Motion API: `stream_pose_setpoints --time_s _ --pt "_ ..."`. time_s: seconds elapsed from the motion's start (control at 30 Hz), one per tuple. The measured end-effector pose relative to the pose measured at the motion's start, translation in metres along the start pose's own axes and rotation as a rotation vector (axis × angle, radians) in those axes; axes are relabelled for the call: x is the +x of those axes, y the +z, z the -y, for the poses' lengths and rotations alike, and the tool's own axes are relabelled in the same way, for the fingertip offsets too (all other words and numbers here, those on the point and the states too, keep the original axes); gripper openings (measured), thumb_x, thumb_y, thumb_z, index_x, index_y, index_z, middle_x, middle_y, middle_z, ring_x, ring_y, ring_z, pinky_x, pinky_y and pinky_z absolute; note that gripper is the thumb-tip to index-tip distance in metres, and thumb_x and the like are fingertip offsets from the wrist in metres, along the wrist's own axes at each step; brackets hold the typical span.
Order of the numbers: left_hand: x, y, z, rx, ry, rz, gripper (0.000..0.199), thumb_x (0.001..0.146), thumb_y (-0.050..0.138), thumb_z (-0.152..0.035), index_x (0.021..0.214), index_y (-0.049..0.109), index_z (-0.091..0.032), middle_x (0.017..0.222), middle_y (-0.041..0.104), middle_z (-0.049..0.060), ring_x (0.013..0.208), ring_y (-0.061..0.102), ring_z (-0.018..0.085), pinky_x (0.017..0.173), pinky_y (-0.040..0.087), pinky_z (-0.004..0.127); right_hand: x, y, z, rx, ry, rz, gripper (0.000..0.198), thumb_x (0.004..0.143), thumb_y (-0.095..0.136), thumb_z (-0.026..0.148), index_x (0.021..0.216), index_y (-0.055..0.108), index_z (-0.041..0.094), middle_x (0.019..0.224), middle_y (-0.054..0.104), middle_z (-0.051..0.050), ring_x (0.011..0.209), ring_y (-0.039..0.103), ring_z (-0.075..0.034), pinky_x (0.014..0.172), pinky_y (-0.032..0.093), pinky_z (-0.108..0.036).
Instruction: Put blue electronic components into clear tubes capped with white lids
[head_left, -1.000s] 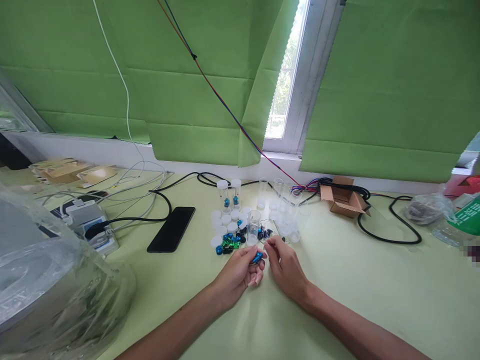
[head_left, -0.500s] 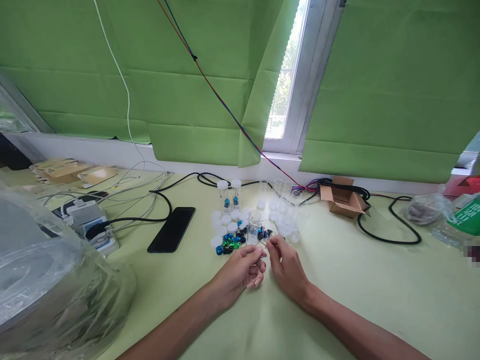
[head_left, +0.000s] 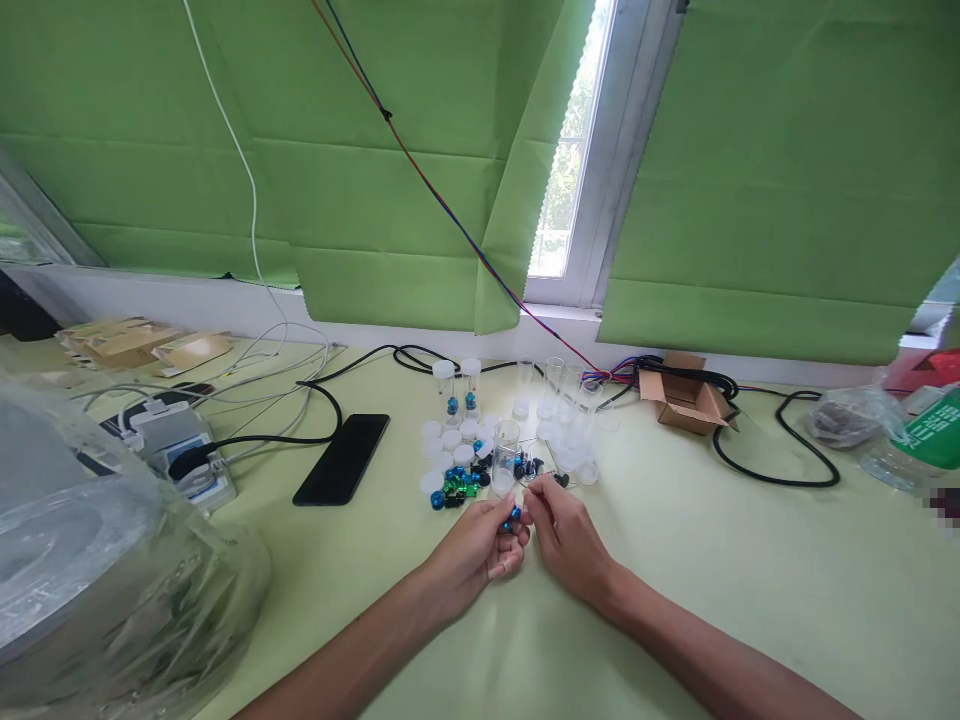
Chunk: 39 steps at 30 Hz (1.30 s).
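A small shiny blue part (head_left: 514, 513) shows between the fingers of my left hand (head_left: 476, 545), which is closed on it. My right hand (head_left: 568, 530) meets the left at the fingertips, thumb and finger pinched; whatever lies in that pinch is too small to make out. Just beyond the hands stands a clear open tube (head_left: 505, 452). Left of it lie blue and green metallic parts (head_left: 466, 488) and several round white caps (head_left: 451, 440). Dark small pieces and thin wires (head_left: 531, 467) lie to its right.
Two capped tubes (head_left: 444, 372) with blue parts inside stand behind the caps. Several clear tubes (head_left: 553, 390) stand at right. Around them are a black phone (head_left: 342, 459), a power strip (head_left: 199, 465), an open cardboard box (head_left: 686, 405), black cable (head_left: 825, 484) and a large plastic-wrapped object (head_left: 135, 590).
The blue part now shows in my left hand, where only a small unclear bit showed before. My right hand has shifted slightly left, closer to the left fingertips.
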<state>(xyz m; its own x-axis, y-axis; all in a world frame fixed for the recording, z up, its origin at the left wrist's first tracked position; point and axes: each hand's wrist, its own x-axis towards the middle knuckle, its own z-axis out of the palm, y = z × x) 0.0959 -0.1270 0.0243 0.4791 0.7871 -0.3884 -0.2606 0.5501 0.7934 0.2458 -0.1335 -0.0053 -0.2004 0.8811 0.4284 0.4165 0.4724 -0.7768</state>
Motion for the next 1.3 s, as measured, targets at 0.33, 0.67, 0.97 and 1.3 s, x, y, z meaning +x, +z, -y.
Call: stream_pose_setpoints --time_s 0.33,0.67,0.97,1.3 --pt "0.0 0.001 -0.001 0.061 -0.056 -0.04 0.032 0.089 0.055 -0.044 0.075 0.051 -0.015 0.053 0.057 0.0 0.03 0.04 0.003 0.032 0.013 0.014 0.0 0.0 -0.001 -0.088 -0.005 0.076 0.026 0.101 0.033 0.027 0.076 0.037 0.022 0.068 0.045 0.003 0.06 0.039 -0.013 0.058 0.033 -0.025" --pt "0.005 -0.004 0.01 0.19 0.001 0.031 0.043 0.085 0.054 -0.058 0.072 0.051 -0.017 0.049 0.06 0.002 0.029 0.045 0.006 0.029 0.019 0.014 0.0 0.0 0.0 -0.101 -0.001 0.114 0.03 0.102 0.031 0.028 0.073 0.033 0.022 0.066 0.043 0.004 0.058 0.038 -0.013 0.057 0.03 -0.025" --pt "0.002 -0.004 0.008 0.263 -0.039 0.024 0.04 0.092 0.043 -0.051 0.073 0.052 -0.017 0.048 0.06 0.002 0.028 0.046 0.006 0.028 0.016 0.014 0.001 0.0 0.001 -0.111 -0.03 0.117 0.033 0.102 0.032 0.026 0.07 0.032 0.022 0.065 0.044 0.003 0.058 0.038 -0.012 0.056 0.03 -0.025" --pt "-0.001 0.0 0.006 0.239 -0.063 0.025 0.04 0.089 0.047 -0.052 0.072 0.052 -0.016 0.048 0.06 0.002 0.028 0.044 0.005 0.029 0.014 0.015 0.002 0.001 0.0 -0.118 -0.056 0.104 0.033 0.101 0.034 0.024 0.068 0.035 0.022 0.064 0.045 0.003 0.057 0.039 -0.013 0.055 0.031 -0.026"
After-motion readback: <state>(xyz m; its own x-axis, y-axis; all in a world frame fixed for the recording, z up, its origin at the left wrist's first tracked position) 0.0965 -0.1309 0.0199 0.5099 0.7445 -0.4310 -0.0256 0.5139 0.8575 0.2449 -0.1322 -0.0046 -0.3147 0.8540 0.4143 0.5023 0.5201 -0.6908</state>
